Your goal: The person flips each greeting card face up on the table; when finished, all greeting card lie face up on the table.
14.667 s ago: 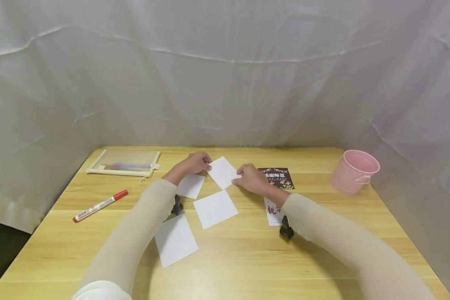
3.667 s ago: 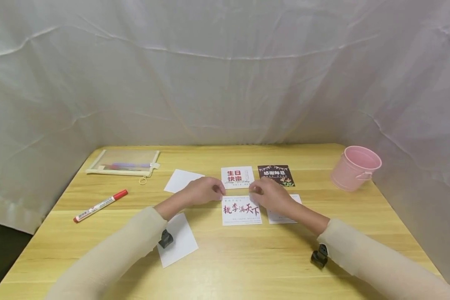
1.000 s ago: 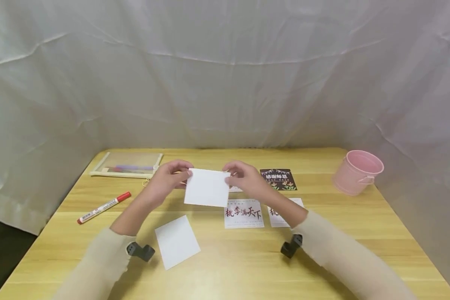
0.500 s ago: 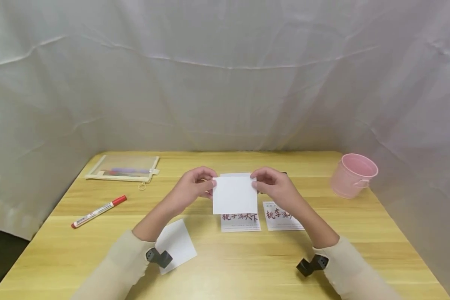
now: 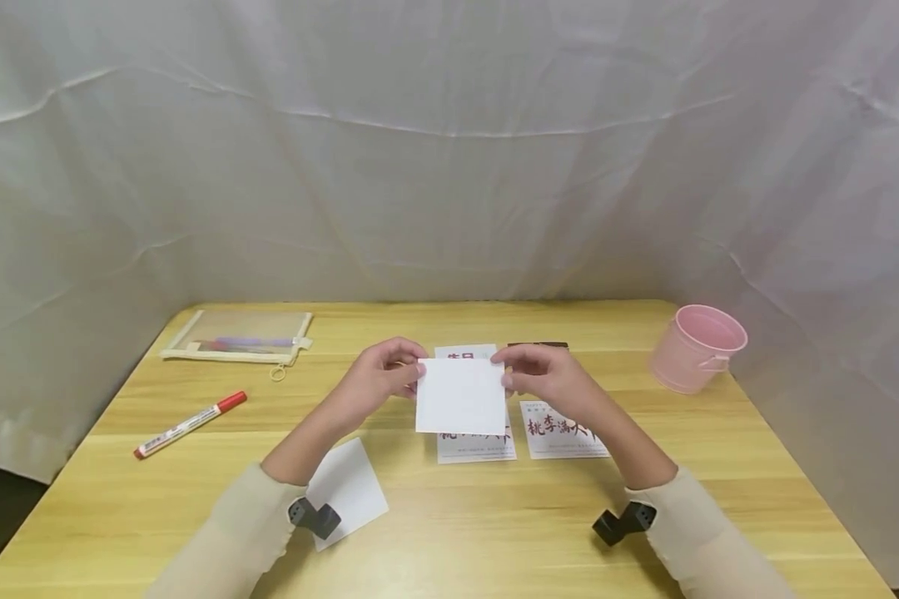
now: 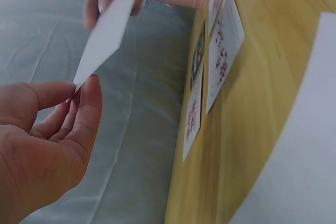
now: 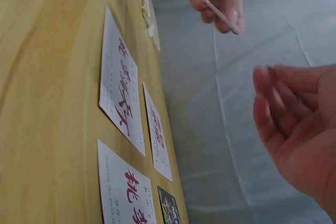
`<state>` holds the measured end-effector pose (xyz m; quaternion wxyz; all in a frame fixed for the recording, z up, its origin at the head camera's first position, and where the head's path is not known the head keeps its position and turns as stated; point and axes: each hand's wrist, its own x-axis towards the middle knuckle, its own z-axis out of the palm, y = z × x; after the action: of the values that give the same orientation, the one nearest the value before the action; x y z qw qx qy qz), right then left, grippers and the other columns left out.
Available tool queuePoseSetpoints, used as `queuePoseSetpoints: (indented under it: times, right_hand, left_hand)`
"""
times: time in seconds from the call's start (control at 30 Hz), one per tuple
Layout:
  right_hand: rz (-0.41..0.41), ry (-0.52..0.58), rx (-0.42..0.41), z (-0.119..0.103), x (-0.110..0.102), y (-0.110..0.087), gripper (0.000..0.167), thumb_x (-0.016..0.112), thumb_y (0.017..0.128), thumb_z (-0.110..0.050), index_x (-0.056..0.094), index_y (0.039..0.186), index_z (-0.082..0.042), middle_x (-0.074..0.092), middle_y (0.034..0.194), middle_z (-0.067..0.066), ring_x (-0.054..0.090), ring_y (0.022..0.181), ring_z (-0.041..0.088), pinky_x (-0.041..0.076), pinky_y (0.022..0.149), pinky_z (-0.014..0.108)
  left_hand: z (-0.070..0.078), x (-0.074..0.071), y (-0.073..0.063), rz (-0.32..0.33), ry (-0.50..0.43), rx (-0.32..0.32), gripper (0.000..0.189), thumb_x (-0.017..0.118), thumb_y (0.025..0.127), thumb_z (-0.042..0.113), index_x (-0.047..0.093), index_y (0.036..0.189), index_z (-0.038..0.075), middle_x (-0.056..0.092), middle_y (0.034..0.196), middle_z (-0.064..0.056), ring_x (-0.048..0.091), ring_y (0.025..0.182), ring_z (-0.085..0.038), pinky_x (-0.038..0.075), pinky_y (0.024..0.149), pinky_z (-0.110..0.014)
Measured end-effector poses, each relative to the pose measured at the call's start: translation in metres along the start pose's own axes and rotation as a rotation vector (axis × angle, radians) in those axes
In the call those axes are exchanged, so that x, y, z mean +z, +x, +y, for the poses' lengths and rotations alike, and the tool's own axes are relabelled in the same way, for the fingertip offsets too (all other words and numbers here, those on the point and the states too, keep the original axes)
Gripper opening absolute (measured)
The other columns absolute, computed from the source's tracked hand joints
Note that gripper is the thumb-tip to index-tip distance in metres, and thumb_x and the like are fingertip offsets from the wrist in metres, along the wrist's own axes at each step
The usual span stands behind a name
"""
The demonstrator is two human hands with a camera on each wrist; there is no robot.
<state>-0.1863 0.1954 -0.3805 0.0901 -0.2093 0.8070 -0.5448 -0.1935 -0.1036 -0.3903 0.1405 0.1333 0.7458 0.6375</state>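
My left hand [image 5: 378, 378] pinches a square card [image 5: 460, 395] by its left edge, thumb in front and fingers behind. The card's plain white side faces me, raised above the table. At its right edge is my right hand [image 5: 554, 378], fingers loosely bent and apart from the card in the right wrist view. Beneath, partly covered, lie a red-lettered card [image 5: 478, 452] and a birthday card [image 5: 464, 351]. Another red-lettered card [image 5: 565, 433] lies under the right hand, and a dark printed card [image 7: 169, 206] behind it. A blank white card [image 5: 355, 491] rests by the left wrist.
A red-capped marker [image 5: 191, 424] lies at the left of the wooden table [image 5: 457, 532]. Behind it is a mesh zip pouch [image 5: 240, 334] with pens inside. A pink bucket [image 5: 698, 348] stands at the back right. Pale cloth [image 5: 449, 166] hangs round the table.
Earlier, several blank cards lay scattered; some now show printed faces in rows. The raised card was carried right from the left side, held by both hands; the right hand has since let go.
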Motion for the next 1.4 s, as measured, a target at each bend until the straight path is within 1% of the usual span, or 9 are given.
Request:
queuePoseSetpoints:
  times: [0.17, 0.3, 0.47, 0.67, 0.77, 0.9, 1.1, 1.23, 1.4]
  right_hand:
    - [-0.049, 0.003, -0.022, 0.0, -0.003, -0.004, 0.031, 0.071, 0.093, -0.013, 0.07, 0.124, -0.012, 0.071, 0.105, 0.011, 0.069, 0.089, 0.024, 0.059, 0.082, 0.033]
    - [-0.011, 0.013, -0.021, -0.001, 0.003, -0.003, 0.027, 0.075, 0.091, -0.018, 0.073, 0.117, -0.012, 0.071, 0.106, 0.008, 0.068, 0.088, 0.019, 0.059, 0.081, 0.034]
    - [0.05, 0.003, -0.041, -0.003, 0.007, -0.004, 0.017, 0.074, 0.092, -0.017, 0.075, 0.108, -0.013, 0.071, 0.094, 0.011, 0.067, 0.078, 0.02, 0.057, 0.071, 0.03]
    - [0.132, -0.013, -0.096, -0.007, 0.008, -0.005, 0.012, 0.073, 0.093, -0.018, 0.076, 0.103, -0.013, 0.068, 0.089, 0.018, 0.064, 0.072, 0.02, 0.054, 0.065, 0.03]
    - [0.163, -0.057, -0.125, -0.007, 0.009, -0.005, 0.009, 0.07, 0.095, -0.019, 0.074, 0.102, -0.013, 0.065, 0.084, 0.017, 0.06, 0.071, 0.022, 0.05, 0.06, 0.027]
    - [0.183, -0.132, -0.144, -0.009, 0.01, -0.004, 0.007, 0.064, 0.1, -0.02, 0.068, 0.102, -0.015, 0.06, 0.082, 0.009, 0.051, 0.066, 0.02, 0.044, 0.056, 0.025]
    - [0.208, -0.179, -0.122, -0.013, 0.01, -0.003, 0.011, 0.06, 0.102, -0.024, 0.063, 0.104, -0.014, 0.057, 0.088, 0.007, 0.05, 0.07, 0.023, 0.045, 0.059, 0.025]
    - [0.238, -0.13, -0.079, -0.011, 0.011, -0.004, 0.016, 0.059, 0.103, -0.027, 0.062, 0.108, -0.011, 0.059, 0.087, 0.008, 0.054, 0.075, 0.027, 0.048, 0.062, 0.026]
    - [0.252, -0.044, -0.083, -0.009, 0.013, -0.004, 0.021, 0.059, 0.103, -0.029, 0.06, 0.109, -0.009, 0.059, 0.087, 0.012, 0.055, 0.078, 0.03, 0.049, 0.064, 0.026]
  left_hand:
    - [-0.003, 0.0, 0.003, 0.015, 0.05, -0.033, 0.021, 0.061, 0.099, 0.01, 0.063, 0.119, 0.005, 0.064, 0.104, -0.012, 0.063, 0.088, -0.024, 0.059, 0.084, -0.04]
    - [-0.007, 0.001, 0.003, 0.001, 0.068, -0.049, 0.022, 0.061, 0.1, 0.011, 0.063, 0.121, 0.006, 0.064, 0.107, -0.012, 0.064, 0.09, -0.024, 0.058, 0.084, -0.039]
    - [-0.011, 0.002, 0.004, 0.029, 0.112, -0.039, 0.025, 0.063, 0.099, 0.012, 0.064, 0.123, 0.011, 0.065, 0.109, -0.013, 0.064, 0.089, -0.028, 0.056, 0.085, -0.049]
    - [0.0, 0.004, -0.002, 0.126, 0.232, 0.069, 0.021, 0.064, 0.097, 0.011, 0.068, 0.118, 0.014, 0.061, 0.123, -0.008, 0.064, 0.102, -0.025, 0.055, 0.089, -0.045]
    - [0.008, 0.005, -0.007, 0.134, 0.269, 0.124, 0.018, 0.064, 0.098, 0.012, 0.069, 0.115, 0.014, 0.063, 0.123, -0.005, 0.064, 0.105, -0.022, 0.054, 0.091, -0.04]
    - [0.013, 0.005, -0.011, 0.053, 0.191, 0.127, 0.016, 0.063, 0.099, 0.014, 0.069, 0.114, 0.012, 0.067, 0.117, -0.012, 0.065, 0.102, -0.02, 0.054, 0.091, -0.04]
    - [0.013, 0.006, -0.011, -0.028, 0.059, 0.134, 0.018, 0.062, 0.1, 0.018, 0.068, 0.116, 0.01, 0.067, 0.114, -0.018, 0.066, 0.103, -0.034, 0.054, 0.093, -0.047]
    - [0.011, 0.009, -0.01, -0.013, 0.061, 0.135, 0.019, 0.067, 0.097, 0.021, 0.068, 0.114, 0.013, 0.07, 0.109, -0.007, 0.066, 0.102, -0.03, 0.055, 0.092, -0.044]
    - [0.008, 0.011, -0.01, 0.07, 0.155, 0.163, 0.017, 0.072, 0.094, 0.02, 0.07, 0.11, 0.015, 0.072, 0.102, -0.001, 0.066, 0.092, -0.019, 0.055, 0.079, -0.03]
